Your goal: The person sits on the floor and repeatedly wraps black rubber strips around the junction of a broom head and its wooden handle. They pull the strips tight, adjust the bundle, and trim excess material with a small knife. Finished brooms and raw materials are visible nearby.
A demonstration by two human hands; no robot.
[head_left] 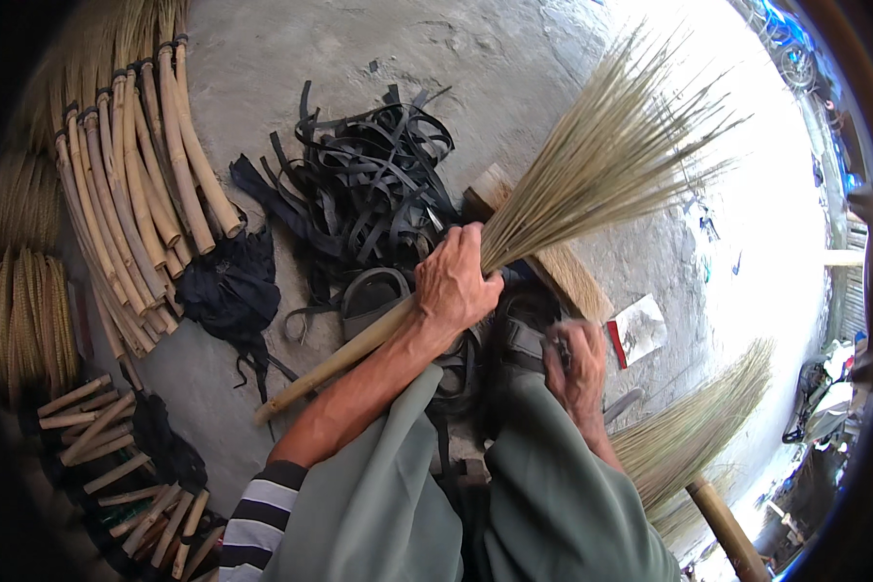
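Observation:
My left hand (pixel 456 279) is closed around a straw broom (pixel 606 145) where its bristles meet the pale bamboo handle (pixel 344 364). The bristles fan out to the upper right, and the handle slants down to the lower left beside my forearm. My right hand (pixel 577 369) is smeared by motion beside my right knee, near my dark sandal (pixel 522 339); its fingers are too blurred to read. A wooden block (pixel 570 276) lies on the ground under the lower bristles. Just beyond my feet is a tangled heap of black strips (pixel 373 184).
Bamboo-handled brooms (pixel 131 184) are stacked at the upper left, above short bamboo pieces (pixel 116 466). Black cloth (pixel 228 286) lies beside them. To the right are a white-and-red packet (pixel 637 330), a straw bundle (pixel 698 427) and a thick bamboo pole (pixel 726 529).

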